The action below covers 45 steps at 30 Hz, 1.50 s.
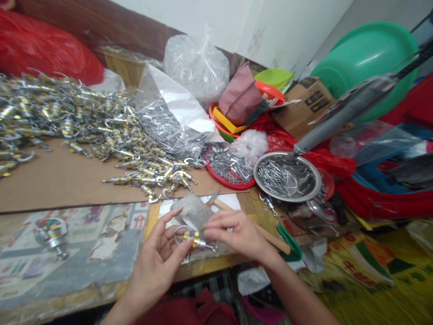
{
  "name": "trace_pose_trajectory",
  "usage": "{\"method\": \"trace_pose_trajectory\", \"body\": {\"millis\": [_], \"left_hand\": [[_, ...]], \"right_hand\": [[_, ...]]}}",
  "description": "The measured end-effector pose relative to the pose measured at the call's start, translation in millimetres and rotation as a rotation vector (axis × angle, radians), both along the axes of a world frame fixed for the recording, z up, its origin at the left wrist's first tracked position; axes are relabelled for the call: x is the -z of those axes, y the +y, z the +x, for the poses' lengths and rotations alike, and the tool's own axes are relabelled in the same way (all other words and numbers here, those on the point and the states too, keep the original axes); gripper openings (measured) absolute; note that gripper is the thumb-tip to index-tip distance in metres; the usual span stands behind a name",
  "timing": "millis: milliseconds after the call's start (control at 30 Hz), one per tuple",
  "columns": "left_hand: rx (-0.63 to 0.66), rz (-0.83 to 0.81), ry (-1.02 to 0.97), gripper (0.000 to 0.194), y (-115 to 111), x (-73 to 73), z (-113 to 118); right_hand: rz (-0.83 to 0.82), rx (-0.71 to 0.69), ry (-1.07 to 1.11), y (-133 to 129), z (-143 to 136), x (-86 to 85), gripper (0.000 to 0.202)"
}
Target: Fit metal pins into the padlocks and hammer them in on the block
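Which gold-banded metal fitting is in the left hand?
The gold-banded fitting pinched at the left hand's thumb, unlike those heaped on the cardboard or the lone fitting on the printed sheet.

Ten o'clock: bulging red plastic bag (pixel 50 52). Twelve: clear plastic bag (pixel 196 65), gathered at top, against pale wall (pixel 284 27). One: dull-pink cloth (pixel 238 97), near lime-green bowl (pixel 274 77). Two: brown cardboard box (pixel 297 110), large green basin (pixel 372 58) tilted beyond. Four: yellow printed sack (pixel 399 282). Five: magenta basin (pixel 265 313), partly hidden.
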<state>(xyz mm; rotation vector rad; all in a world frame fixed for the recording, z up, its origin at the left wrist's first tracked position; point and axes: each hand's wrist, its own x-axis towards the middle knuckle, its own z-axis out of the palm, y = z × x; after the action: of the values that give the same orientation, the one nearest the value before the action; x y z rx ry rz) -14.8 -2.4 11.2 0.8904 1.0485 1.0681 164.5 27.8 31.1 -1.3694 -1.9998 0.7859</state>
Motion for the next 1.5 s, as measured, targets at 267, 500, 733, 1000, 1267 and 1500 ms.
{"method": "trace_pose_trajectory", "body": {"millis": [267,500,733,1000,1267,1500], "left_hand": [[0.111,-0.026,-0.066,0.062,10.0,7.0,-0.9],[0.088,-0.057,-0.137,0.061,17.7,8.9,-2.0],[-0.044,-0.029,-0.149,0.058,15.7,17.9,0.7],[-0.103,-0.041,-0.125,0.057,13.1,22.7,1.8],[-0.133,-0.022,-0.121,0.054,12.5,20.0,4.8],[-0.140,-0.017,-0.137,0.057,12.9,21.9,4.4]], "right_hand": [[-0.001,0.500,-0.687,115.4,52.4,16.2,0.021],[-0.063,0.488,-0.720,138.5,55.1,24.1,0.038],[0.169,0.443,-0.422,102.2,66.8,22.5,0.021],[0.322,-0.028,0.070,6.0,-11.3,19.5,0.019],[0.107,-0.188,-0.130,-3.1,-17.7,1.3,0.012],[0.146,-0.126,-0.121,9.9,-33.0,14.7,0.011]]}}
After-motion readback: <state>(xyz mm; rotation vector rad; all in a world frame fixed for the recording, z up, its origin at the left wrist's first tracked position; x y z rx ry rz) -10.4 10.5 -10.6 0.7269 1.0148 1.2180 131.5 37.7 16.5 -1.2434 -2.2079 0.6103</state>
